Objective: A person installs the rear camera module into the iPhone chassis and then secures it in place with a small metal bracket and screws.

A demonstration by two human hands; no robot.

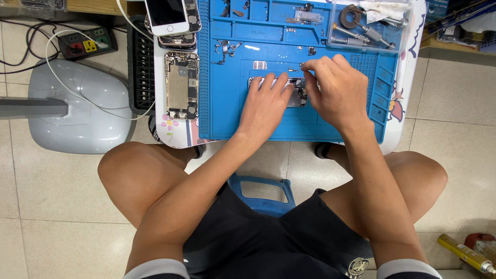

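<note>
An opened phone body lies in the middle of the blue work mat, mostly covered by my hands. My left hand rests flat on it, fingers spread over its left end and holding it down. My right hand hovers over its right end, thumb and forefinger pinched on a tiny metal part, too small to identify. Small brackets and screws lie loose on the mat above the phone.
A second opened phone chassis lies left of the mat, with stacked phones behind it. A clear tray of screwdrivers sits at back right. A grey lamp base, power strip and cables are on the floor at left; a spray can at lower right.
</note>
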